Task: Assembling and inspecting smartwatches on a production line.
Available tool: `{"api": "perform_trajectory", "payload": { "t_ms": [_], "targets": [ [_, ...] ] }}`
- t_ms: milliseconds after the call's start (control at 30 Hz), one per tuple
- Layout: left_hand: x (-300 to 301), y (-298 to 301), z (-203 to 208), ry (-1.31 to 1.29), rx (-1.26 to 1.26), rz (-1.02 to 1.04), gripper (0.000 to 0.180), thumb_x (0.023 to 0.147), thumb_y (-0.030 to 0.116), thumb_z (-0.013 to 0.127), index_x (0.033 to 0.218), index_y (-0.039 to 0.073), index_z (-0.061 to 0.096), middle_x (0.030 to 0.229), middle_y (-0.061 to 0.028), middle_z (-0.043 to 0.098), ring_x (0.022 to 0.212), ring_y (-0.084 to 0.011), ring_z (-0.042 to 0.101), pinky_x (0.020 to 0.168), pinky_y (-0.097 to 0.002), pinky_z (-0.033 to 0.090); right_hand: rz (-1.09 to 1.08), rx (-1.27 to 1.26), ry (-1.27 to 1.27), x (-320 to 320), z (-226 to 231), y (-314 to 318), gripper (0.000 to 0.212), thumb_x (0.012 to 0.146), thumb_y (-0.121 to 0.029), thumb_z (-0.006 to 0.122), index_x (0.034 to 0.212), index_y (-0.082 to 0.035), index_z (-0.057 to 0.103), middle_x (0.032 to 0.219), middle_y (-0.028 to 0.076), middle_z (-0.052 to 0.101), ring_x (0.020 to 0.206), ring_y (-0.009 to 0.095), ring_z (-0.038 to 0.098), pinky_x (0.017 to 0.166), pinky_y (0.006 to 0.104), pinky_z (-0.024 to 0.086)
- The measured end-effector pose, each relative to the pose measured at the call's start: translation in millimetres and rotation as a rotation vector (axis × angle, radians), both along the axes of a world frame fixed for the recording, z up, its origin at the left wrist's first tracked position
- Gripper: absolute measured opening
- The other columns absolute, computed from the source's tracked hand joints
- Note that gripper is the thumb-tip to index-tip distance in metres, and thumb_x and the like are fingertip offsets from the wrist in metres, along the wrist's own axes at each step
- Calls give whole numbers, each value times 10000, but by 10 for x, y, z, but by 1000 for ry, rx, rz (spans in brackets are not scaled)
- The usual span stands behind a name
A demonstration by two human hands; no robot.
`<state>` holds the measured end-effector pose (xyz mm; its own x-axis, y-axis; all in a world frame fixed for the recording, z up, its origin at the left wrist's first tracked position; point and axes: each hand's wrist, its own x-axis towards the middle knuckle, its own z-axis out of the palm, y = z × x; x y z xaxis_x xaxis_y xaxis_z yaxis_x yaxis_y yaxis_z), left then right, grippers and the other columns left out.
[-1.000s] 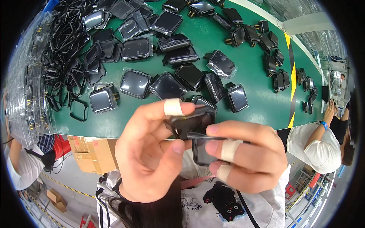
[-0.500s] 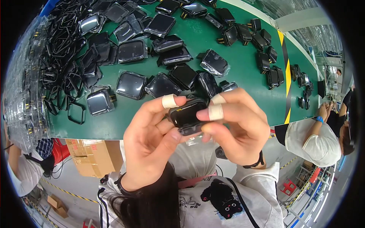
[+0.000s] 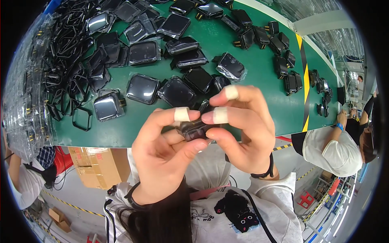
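Note:
Both hands meet just in front of the green table's near edge, around a small black rounded-square device [image 3: 194, 130], tilted so that its side shows. The thumb and index finger of my left hand [image 3: 160, 152] grip its left part. My right hand [image 3: 251, 129] pinches its right part between thumb and index finger. Pale tape wraps several fingertips. The fingers hide much of the device. Beyond them lie similar black devices in clear film, among them one nearest the hands [image 3: 177, 92] and another [image 3: 142, 88] to its left.
Thin black frames [image 3: 82, 119] pile up at the left beside stacked clear plastic trays [image 3: 26, 89]. Black blocks with brass-coloured prongs [image 3: 247, 38] lie at the far right on the green table [image 3: 259, 105]. A cardboard box [image 3: 101, 168] stands below the table edge. Another person [image 3: 330, 148] sits at right.
The device has turned in my hands, from showing its dark face to showing its side. My right hand has shifted left, its thumb and index finger closing nearer my left hand.

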<state>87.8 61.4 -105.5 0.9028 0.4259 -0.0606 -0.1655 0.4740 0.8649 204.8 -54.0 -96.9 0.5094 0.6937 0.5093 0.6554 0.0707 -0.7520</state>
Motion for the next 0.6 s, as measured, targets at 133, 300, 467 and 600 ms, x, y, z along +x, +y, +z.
{"api": "perform_trajectory", "payload": {
  "t_ms": [133,300,467,600],
  "targets": [
    [-6,-24,-47,-121,133,133,324,738,-139,626,1039,-86,521,996,-116,514,887,-214,612,738,-279,566,142,12,156,18,88,-40,244,737,-35,699,937,59,596,910,165,579,775,230,570,612,300,473],
    [9,-29,19,-81,316,166,282,712,-151,637,971,-86,546,905,-116,545,801,-188,612,688,-266,571,201,75,221,9,27,-98,240,751,-47,689,940,62,590,836,143,591,769,240,568,630,308,469],
    [-28,37,93,-50,514,154,234,684,-85,702,885,-60,586,831,-113,553,749,-173,605,647,-258,532,155,137,297,-108,-27,-80,233,749,-54,696,933,47,595,846,142,587,755,225,565,635,288,456],
    [-58,87,14,-61,584,117,221,670,-33,736,853,-43,611,820,-112,564,734,-170,599,630,-258,502,153,126,262,-129,-51,-74,270,730,-61,719,943,37,584,875,139,578,761,212,557,642,271,445]
  ]
}}
